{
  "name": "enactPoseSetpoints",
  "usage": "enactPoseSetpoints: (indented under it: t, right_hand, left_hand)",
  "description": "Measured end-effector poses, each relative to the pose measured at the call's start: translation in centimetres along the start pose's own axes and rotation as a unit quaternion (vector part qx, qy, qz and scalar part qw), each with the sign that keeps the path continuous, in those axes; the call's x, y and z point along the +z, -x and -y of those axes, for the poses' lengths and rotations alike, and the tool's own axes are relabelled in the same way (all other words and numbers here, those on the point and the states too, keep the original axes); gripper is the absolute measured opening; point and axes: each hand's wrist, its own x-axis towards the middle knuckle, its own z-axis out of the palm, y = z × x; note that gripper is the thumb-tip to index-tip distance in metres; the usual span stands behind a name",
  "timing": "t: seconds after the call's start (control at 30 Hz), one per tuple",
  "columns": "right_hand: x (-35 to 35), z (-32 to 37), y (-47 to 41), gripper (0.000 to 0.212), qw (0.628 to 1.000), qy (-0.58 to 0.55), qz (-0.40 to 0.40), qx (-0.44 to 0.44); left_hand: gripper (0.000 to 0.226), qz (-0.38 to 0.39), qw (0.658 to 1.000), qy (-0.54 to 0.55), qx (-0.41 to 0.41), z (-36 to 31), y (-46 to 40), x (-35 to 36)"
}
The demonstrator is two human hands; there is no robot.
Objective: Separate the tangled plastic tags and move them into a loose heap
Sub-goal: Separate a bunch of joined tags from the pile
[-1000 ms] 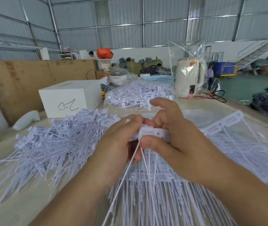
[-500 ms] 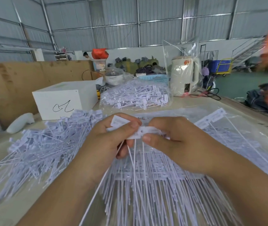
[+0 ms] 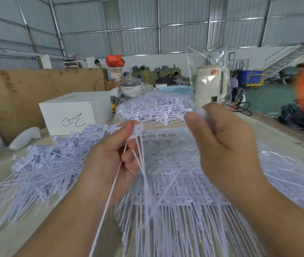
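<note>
My left hand pinches a few white plastic tags by their flat heads, their thin tails hanging down toward me. My right hand is raised to the right and pinches another tag head between thumb and fingers; its tail is blurred. Below both hands lies a dense sheet of joined tags on clear plastic. A loose heap of separated tags spreads over the table on the left.
A clear bag full of tags lies behind my hands. A white box stands at the back left, a white kettle in plastic wrap at the back right. A brown board borders the table's left side.
My hands, which held one strip of tag heads together, have pulled apart. The right hand rose up and right; the left keeps a few tags.
</note>
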Motion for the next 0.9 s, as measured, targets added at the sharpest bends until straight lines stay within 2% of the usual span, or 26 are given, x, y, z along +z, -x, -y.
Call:
enactPoseSetpoints:
  t: [0.07,0.13,0.17,0.23,0.33,0.43,0.57,0.7,0.77,0.9]
  right_hand:
    - [-0.6,-0.3,-0.1,0.034,0.998,-0.017,0.054,-0.004]
    - [-0.3,-0.3,0.3,0.028,0.981,-0.034,0.186,0.033]
    - [0.0,-0.3,0.6,0.035,0.970,-0.013,0.239,0.043]
    - [0.7,-0.6,1.2,0.045,0.956,0.041,0.288,0.033]
    - [0.9,-0.9,1.3,0.058,0.951,0.038,0.304,0.045]
    - [1.2,-1.0,1.6,0.057,0.944,0.047,0.319,0.065]
    - [1.4,-0.9,1.6,0.053,0.939,0.040,0.334,0.070]
    - [0.0,-1.2,0.4,0.029,0.939,0.029,0.334,0.073]
    - [-0.9,-1.7,-0.1,0.033,0.946,0.019,0.313,0.078]
    - [-1.1,-2.1,-0.2,0.042,0.948,0.036,0.306,0.078]
  left_hand:
    - [0.013,0.009,0.998,-0.053,0.009,0.1,0.0,0.0]
    - [0.016,0.033,0.993,-0.113,0.009,0.7,0.2,0.2]
    - [0.014,0.048,0.987,-0.151,0.005,1.0,0.3,0.3]
    - [0.011,0.064,0.974,-0.218,-0.006,1.5,0.4,0.2]
    - [0.024,0.059,0.966,-0.250,-0.014,1.6,0.3,-0.3]
    - [0.031,0.067,0.957,-0.283,-0.015,1.6,0.4,-0.3]
    - [0.017,0.067,0.954,-0.291,-0.028,1.7,0.3,-0.3]
    - [0.008,0.049,0.970,-0.237,-0.012,1.4,0.3,0.1]
    - [0.016,0.031,0.975,-0.222,0.005,1.0,0.2,0.0]
    - [0.014,0.038,0.970,-0.240,0.002,0.9,0.2,-0.1]
